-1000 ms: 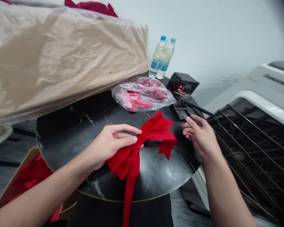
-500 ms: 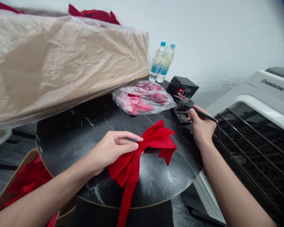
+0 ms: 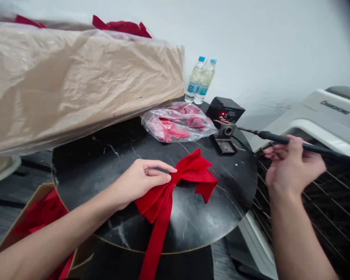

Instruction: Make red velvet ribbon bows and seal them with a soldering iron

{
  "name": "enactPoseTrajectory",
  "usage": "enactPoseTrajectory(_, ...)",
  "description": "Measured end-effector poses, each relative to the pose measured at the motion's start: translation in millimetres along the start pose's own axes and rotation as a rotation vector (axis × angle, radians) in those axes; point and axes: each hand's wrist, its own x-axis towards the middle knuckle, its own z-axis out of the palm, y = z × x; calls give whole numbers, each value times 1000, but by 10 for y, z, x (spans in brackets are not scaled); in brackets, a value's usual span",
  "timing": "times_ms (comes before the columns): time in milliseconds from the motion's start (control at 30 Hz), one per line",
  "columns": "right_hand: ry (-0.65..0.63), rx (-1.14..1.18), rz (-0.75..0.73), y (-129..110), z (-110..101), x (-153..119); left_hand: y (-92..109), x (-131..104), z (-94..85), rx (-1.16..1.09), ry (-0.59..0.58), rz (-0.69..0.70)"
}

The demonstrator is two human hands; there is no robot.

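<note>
A red fabric bow (image 3: 194, 169) lies over the middle of the round black table, one long tail hanging past the front edge. My left hand (image 3: 146, 179) pinches the bow at its knot between thumb and fingers. Off to the right, my right hand (image 3: 294, 167) is closed round the dark handle of a soldering iron (image 3: 268, 135). The iron's thin metal tip points left, toward the iron stand (image 3: 226, 132). Behind that stand sits a black soldering station (image 3: 229, 109) with a red light and a dial.
A clear plastic bag of red bows (image 3: 177, 124) and two water bottles (image 3: 197, 83) stand at the back of the marble-patterned table (image 3: 218, 221). A large plastic-covered box (image 3: 90, 77) fills the back left. A white Changhong appliance (image 3: 312, 103) is at right, a carton of red fabric (image 3: 41, 210) lower left.
My right hand has drawn the soldering iron out of its stand and moved it to the right, exposing the tip. My left hand keeps its pinch on the bow.
</note>
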Motion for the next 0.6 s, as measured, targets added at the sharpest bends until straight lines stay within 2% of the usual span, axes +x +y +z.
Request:
enactPoseTrajectory(133,10,180,81,-50,19,-24,36,85,-57,39,10,18)
enactPoseTrajectory(300,-45,224,31,-126,237,-162,43,197,-144,83,-12,-57)
enactPoseTrajectory(433,-190,235,-4,-224,534,-275,1,230,-181,88,-46,-78)
enactPoseTrajectory(600,-451,260,49,-321,823,-445,-19,256,-223,130,-45,-78)
